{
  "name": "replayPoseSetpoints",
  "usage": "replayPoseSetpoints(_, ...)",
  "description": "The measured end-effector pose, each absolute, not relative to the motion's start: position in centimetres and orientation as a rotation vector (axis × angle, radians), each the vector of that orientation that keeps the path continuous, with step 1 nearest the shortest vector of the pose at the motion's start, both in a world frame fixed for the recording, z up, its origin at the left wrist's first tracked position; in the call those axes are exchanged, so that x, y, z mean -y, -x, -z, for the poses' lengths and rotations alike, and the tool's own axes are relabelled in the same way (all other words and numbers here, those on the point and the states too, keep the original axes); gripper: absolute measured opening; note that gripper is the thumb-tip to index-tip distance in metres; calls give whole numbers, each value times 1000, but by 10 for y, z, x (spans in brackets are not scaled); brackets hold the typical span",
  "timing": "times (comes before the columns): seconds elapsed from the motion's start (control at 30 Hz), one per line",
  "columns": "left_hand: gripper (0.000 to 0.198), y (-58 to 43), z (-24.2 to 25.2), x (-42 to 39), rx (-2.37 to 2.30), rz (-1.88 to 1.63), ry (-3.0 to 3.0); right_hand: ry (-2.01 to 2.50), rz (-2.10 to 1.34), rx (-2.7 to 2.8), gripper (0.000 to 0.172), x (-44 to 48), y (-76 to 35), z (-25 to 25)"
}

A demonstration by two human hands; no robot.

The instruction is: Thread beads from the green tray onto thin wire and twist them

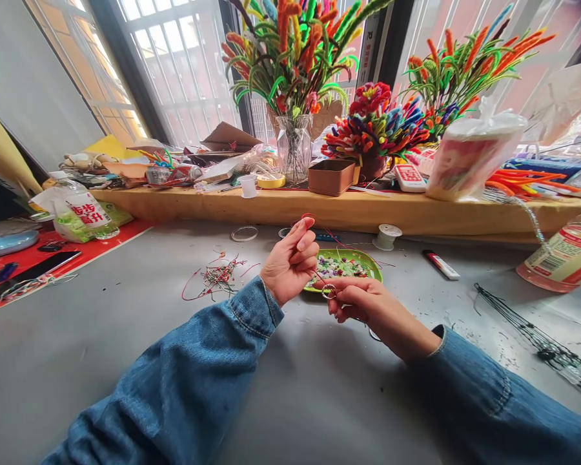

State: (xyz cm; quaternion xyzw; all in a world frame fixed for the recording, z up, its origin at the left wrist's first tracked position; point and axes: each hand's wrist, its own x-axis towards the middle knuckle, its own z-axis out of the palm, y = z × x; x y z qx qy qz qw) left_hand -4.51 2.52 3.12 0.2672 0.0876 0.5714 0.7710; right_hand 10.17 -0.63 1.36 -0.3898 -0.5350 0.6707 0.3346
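Note:
My left hand [294, 261] is raised over the grey table, its thumb and fingers pinched on a thin red cord [325, 227] that loops out above the fingertips. Lower and to the right, my right hand [368, 303] pinches a small silvery ring [328, 292] between thumb and forefinger. A short stretch of red cord runs between the ring and the left hand. Behind both hands lies a green tray [368, 261] of small mixed beads, partly hidden by them. Left of my left hand is a tangle of red and dark cord pieces [220, 276].
A white thread spool [387, 237] and a lighter [440, 265] lie on the right, near black cords [537, 336] and a labelled bottle [566, 255]. Along the back, a ledge [198, 205] holds a glass vase [294, 148] of fuzzy flowers and a brown box [332, 177].

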Motion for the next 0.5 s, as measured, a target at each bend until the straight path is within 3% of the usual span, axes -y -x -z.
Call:
replayPoseSetpoints(0.2, 21, 48, -29, -30, -218, -1258, -590, 963, -1832, 1181, 11, 8, -100, -16)
replayPoseSetpoints(0.5, 22, 49, -31, -31, -208, -1296, -580, 1031, -1862, 1126, 17, 8, -102, -15)
